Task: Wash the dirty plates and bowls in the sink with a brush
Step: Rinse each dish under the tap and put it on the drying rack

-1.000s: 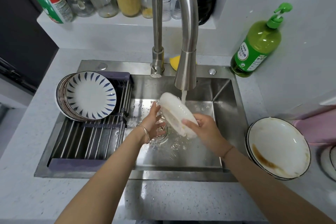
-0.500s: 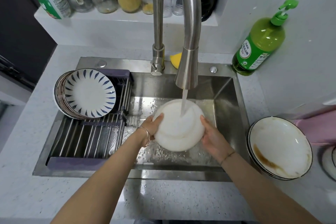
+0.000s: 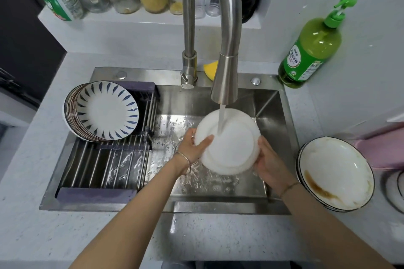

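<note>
plate: white plate (image 3: 231, 148) sat over the sink (image 3: 273, 102), tilted up, under the tap (image 3: 225, 76) stream
left hand (image 3: 194, 145): gripped the plate's left rim, thumb on its face
right hand (image 3: 270, 165): gripped the right rim
dirty bowl (image 3: 336, 174): on the table (image 3: 43, 236), right of sink
rack (image 3: 105, 164): held patterned plates (image 3: 102, 111)

The scene is lit brightly and evenly from above, and only soft, faint shadows are cast. Glare is seen on the wet sink (image 3: 218, 207) and the faucet (image 3: 227, 28). The plate (image 3: 231, 148) is nearly washed out. Straight edges are bowed near the borders, and fine detail is slightly softened.
</note>
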Tool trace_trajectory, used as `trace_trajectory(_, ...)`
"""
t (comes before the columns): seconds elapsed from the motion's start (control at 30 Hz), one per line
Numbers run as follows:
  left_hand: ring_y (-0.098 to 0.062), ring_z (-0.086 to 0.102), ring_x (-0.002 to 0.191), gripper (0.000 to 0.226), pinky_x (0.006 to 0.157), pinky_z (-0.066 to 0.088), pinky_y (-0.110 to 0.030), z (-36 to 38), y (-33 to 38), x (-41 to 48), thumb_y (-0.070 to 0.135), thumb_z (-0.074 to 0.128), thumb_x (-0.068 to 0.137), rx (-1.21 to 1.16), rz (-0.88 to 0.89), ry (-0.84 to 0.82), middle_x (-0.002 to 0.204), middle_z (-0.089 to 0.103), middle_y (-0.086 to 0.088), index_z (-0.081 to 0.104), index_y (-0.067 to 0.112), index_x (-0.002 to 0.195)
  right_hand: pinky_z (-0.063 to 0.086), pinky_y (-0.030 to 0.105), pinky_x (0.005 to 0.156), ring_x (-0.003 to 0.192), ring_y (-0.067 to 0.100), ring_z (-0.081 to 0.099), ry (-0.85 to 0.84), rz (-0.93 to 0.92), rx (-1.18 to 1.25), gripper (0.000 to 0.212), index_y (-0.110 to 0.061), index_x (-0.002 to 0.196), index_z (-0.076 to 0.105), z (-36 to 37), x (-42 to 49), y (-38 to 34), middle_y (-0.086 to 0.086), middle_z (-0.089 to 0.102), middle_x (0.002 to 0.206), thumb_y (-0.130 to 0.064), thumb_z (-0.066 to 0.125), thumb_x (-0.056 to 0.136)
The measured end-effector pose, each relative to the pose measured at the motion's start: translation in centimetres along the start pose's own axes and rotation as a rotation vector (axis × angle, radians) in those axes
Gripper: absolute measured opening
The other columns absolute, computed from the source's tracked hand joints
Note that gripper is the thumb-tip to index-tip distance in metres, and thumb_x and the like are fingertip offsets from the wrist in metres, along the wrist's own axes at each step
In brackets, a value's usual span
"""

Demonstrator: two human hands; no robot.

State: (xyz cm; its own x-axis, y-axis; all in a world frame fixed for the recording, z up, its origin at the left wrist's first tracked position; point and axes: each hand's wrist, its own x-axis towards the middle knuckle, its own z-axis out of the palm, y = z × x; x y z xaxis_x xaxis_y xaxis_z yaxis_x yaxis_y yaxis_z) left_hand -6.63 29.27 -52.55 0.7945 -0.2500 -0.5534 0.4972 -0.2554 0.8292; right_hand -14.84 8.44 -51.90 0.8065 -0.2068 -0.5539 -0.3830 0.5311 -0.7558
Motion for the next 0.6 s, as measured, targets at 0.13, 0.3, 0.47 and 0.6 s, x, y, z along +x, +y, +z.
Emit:
trace_trajectory(0.13, -0.027, 0.064, 0.101, 0.052, 0.068, 0.060, -0.037, -2.1, 0.7, 0.0, 0.042, 0.064, 0.088, -0.036, 0.009, 0.078, 0.118, 0.061, -0.009, 0.042, 0.018, 0.128, 0.050, 0.037, 0.098, 0.122, 0.019, 0.056, -0.101, -0.020, -0.049, 0.051, -0.023, 0.142, 0.043, 2.2, 0.9, -1.2, 0.001, 0.059, 0.132, -0.038, 0.049, 0.093)
trace_trajectory(0.3, -0.029, 0.063, 0.104, 0.053, 0.080, 0.058, -0.044, -4.4, 0.9, 0.0, 0.052, 0.055, 0.091, -0.060, -0.080, 0.132, 0.120, 0.061, -0.011, 0.045, 0.015, 0.128, 0.049, 0.035, 0.097, 0.120, 0.017, 0.058, -0.133, 0.019, -0.033, 0.045, -0.017, 0.142, 0.042, 5.0, 1.6, -1.8, 0.002, 0.061, 0.131, -0.028, 0.048, 0.099)
trace_trajectory(0.47, -0.032, 0.067, 0.097, 0.078, 0.077, 0.059, -0.048, -5.6, -0.1, -0.4, 0.070, 0.046, 0.086, -0.025, -0.245, 0.104, 0.111, 0.067, -0.013, 0.044, 0.014, 0.141, 0.055, 0.030, 0.084, 0.111, 0.017, 0.063, -0.131, 0.044, -0.091, 0.036, -0.014, 0.134, 0.052, 6.9, 1.0, -1.6, 0.005, 0.066, 0.123, -0.025, 0.048, 0.099)
trace_trajectory(0.6, -0.023, 0.071, 0.081, 0.069, 0.059, 0.060, -0.035, -4.9, -0.9, -1.3, 0.061, 0.050, 0.090, -0.076, -0.318, 0.042, 0.113, 0.066, -0.012, 0.043, 0.011, 0.136, 0.054, 0.035, 0.085, 0.106, 0.019, 0.064, -0.094, 0.082, -0.117, 0.035, -0.015, 0.134, 0.052, 5.9, 0.4, -1.2, 0.004, 0.067, 0.118, -0.021, 0.046, 0.100)
